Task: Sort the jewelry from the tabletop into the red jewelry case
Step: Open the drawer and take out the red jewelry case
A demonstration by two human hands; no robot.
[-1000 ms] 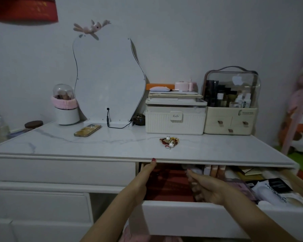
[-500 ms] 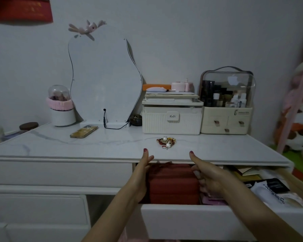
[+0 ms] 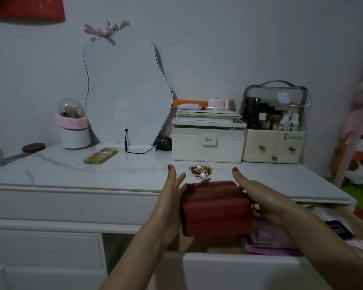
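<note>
Red jewelry case (image 3: 215,208) clamped between left grip (image 3: 172,197) and right grip (image 3: 258,197); best set level on worktop (image 3: 71,170), clear of jewelry (image 3: 200,170).

Both forearms bare, no sleeves in view. Left grip (image 3: 172,191) & right grip (image 3: 258,197): dark red polish on thumbnails; other nails hidden. No rings, watch or bracelets visible on wrists.
</note>
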